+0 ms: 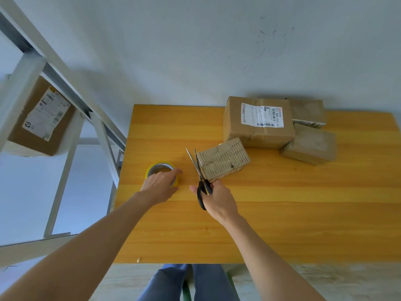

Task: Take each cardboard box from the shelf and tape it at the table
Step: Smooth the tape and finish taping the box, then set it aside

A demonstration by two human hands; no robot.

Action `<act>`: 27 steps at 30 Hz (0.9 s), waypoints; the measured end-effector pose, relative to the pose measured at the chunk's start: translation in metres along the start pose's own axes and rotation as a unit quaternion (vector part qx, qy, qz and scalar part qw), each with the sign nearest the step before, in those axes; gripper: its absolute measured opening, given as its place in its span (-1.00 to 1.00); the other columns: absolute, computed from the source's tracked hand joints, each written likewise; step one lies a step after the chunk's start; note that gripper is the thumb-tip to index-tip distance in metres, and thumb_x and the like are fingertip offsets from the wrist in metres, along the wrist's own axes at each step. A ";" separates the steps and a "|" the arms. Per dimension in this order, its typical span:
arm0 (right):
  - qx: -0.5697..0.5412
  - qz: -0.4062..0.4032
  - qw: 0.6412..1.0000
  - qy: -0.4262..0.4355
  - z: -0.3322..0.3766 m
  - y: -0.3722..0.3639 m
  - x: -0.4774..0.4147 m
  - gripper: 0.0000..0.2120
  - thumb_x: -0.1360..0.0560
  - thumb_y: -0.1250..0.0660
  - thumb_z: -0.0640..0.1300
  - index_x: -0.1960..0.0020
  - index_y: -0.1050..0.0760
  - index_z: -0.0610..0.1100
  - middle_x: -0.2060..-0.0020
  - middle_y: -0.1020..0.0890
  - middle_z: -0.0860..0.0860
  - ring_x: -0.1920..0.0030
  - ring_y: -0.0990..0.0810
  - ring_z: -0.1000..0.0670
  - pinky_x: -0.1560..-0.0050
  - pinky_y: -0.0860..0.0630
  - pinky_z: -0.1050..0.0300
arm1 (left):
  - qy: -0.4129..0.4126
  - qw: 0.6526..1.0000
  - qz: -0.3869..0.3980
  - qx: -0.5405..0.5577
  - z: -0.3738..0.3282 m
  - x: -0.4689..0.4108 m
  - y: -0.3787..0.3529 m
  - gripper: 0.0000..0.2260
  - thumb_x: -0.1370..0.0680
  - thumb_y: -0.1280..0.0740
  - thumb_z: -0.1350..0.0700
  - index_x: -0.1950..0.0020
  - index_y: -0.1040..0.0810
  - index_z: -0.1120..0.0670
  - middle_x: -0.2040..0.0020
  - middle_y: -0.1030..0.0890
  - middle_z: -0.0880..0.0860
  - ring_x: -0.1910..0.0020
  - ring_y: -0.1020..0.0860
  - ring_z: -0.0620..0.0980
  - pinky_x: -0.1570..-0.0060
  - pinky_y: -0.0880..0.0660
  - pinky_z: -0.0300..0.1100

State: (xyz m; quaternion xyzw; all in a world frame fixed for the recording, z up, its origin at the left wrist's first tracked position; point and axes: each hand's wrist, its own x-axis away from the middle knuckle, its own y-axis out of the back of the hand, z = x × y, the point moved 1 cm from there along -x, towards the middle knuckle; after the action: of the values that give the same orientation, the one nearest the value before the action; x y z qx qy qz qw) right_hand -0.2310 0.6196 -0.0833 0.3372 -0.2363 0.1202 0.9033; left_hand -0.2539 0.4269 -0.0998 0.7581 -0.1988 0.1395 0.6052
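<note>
A small flat cardboard box [223,160] with a slotted top lies in the middle of the wooden table [282,213]. My right hand [219,200] grips black-handled scissors [198,170], whose open blades lie along the box's left edge. My left hand [159,185] curls over a yellow tape roll [160,168] standing on the table to the box's left. On the metal shelf [65,101] at the left sits one labelled cardboard box [41,116].
At the table's back right stand a large labelled box [258,122], another box [308,111] behind it and a smaller one [310,146] to its right. A grey wall rises behind. My legs show below the table's near edge.
</note>
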 end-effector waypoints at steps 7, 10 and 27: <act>0.079 -0.018 0.997 0.001 0.004 0.000 0.000 -0.39 -0.42 -0.27 0.42 -0.08 -0.40 -0.13 0.15 -0.59 0.02 0.17 -0.61 -0.05 0.21 -0.56 0.02 | 0.013 0.999 -0.017 0.044 -0.003 -0.001 0.016 -0.19 -0.45 -0.28 0.14 -0.52 0.15 -0.22 0.12 -0.58 -0.02 0.27 -0.54 0.02 0.42 -0.50 -0.03; 0.090 -0.013 0.996 -0.004 0.007 0.001 0.000 -0.39 -0.42 -0.26 0.42 -0.05 -0.40 -0.14 0.19 -0.58 0.01 0.20 -0.61 -0.05 0.24 -0.54 0.02 | 0.047 0.984 -0.147 0.088 -0.013 -0.005 0.041 -0.51 -0.55 -0.15 0.21 -0.48 -0.23 -0.03 -0.09 -0.55 0.03 0.03 -0.54 0.10 0.28 -0.45 -0.09; 0.091 -0.010 0.996 0.002 0.015 0.000 0.000 -0.34 -0.45 -0.26 0.39 -0.17 -0.39 -0.18 0.10 -0.63 0.00 0.07 -0.63 -0.08 -0.01 -0.54 0.00 | -0.102 0.981 -0.001 -0.168 -0.108 -0.060 0.078 -0.31 -0.27 -0.41 -0.41 -0.16 -0.41 0.04 -0.07 -0.55 -0.02 -0.08 -0.52 0.03 -0.09 -0.36 -0.07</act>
State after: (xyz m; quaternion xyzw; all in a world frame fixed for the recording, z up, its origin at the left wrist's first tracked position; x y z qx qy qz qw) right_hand -0.2357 0.6094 -0.0733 0.4203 -0.2196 0.1332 0.8703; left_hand -0.3401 0.5255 -0.0350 0.6564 -0.2793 0.0253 0.7004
